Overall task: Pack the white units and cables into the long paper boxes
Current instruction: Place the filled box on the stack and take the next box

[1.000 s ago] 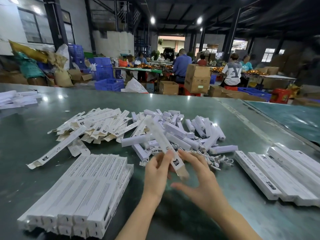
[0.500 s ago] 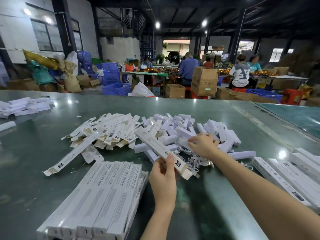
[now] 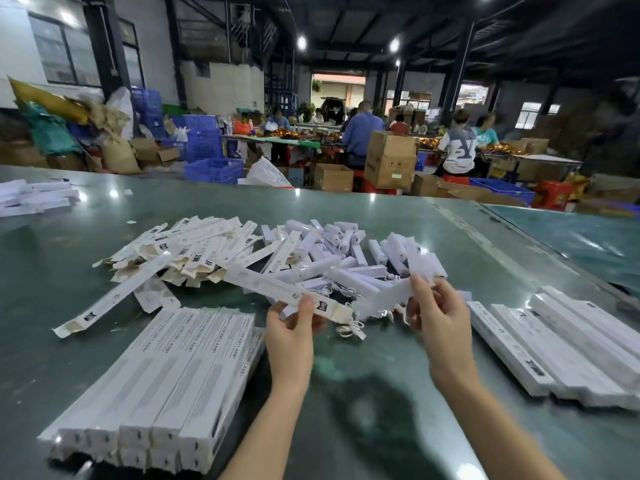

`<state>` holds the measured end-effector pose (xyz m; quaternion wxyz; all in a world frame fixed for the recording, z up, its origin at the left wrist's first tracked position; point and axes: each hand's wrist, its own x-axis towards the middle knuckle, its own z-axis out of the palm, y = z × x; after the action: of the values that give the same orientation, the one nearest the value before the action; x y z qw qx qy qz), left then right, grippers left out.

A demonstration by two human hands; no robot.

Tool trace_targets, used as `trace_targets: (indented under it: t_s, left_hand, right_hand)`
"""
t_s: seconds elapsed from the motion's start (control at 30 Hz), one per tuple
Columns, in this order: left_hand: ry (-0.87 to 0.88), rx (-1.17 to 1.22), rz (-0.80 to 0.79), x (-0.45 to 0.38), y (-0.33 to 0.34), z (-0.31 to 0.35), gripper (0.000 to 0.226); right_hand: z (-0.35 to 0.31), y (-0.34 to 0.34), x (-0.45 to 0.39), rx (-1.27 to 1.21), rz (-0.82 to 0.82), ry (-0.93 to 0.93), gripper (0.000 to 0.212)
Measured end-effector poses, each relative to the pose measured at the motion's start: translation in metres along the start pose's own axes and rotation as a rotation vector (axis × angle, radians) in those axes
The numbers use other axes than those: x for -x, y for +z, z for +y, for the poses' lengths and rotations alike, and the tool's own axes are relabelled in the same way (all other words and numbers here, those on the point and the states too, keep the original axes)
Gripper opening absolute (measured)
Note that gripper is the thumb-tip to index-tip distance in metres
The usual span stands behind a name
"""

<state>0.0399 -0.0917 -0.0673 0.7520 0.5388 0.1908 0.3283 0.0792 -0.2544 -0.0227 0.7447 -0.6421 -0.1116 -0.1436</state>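
Near left, a stack of packed boxes [image 3: 152, 382] lies on the green table [image 3: 398, 393]. Left hand [image 3: 289, 336] pinches a long paper box [image 3: 277, 287] by its open end; right hand [image 3: 438, 318] grips a blurred white unit [image 3: 388, 296] just beside it, cables [image 3: 349, 329] between. Beyond, the loose units pile [image 3: 346, 251] and empty boxes [image 3: 187, 247].

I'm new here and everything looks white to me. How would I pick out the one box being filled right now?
Start at the big green table and find the loose heap of white units in its middle. Just in front of that heap, the left hand holds one long paper box. Unlike the boxes lying around it, this one is lifted off the table, its near end open.
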Motion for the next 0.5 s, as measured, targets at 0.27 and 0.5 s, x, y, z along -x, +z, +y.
trace_targets:
  t_s: [0.27, 0.5]
  left_hand:
    - [-0.047, 0.121, -0.113, 0.004, -0.001, 0.002, 0.032]
    - [-0.032, 0.139, -0.234, 0.006, 0.005, 0.001, 0.053]
  right_hand:
    - [0.016, -0.002, 0.028, -0.316, 0.099, 0.283, 0.024]
    - [0.019, -0.002, 0.023, -0.310, 0.169, 0.295, 0.007]
